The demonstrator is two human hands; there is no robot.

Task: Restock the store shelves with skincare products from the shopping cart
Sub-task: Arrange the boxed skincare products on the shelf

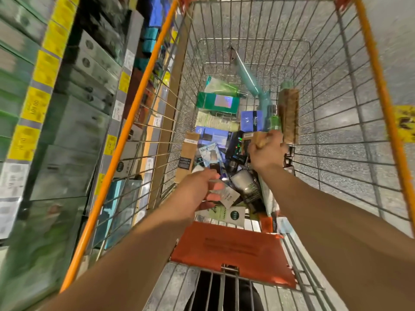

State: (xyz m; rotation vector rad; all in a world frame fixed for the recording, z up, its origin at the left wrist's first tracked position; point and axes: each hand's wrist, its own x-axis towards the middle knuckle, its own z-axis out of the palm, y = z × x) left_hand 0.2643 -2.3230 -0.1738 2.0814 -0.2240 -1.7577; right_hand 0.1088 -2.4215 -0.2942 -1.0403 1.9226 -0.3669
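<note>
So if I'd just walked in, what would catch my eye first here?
Most likely the wire shopping cart with its orange rim, filling the middle of the view, its bottom heaped with boxed and tubed skincare products. Two bare arms reach into it: the right hand grips a brown box above the heap, while the left hand touches the packets nearer the person. Along the left run stocked shelves with yellow price tags.

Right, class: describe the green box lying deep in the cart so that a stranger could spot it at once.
Start at the wire cart with orange rails and look to the far end of the pile inside. There lies the green box, flat, just beyond a pale striped carton. Unlike its neighbours, it bears a shiny bluish-purple panel in the middle of its face.
</note>
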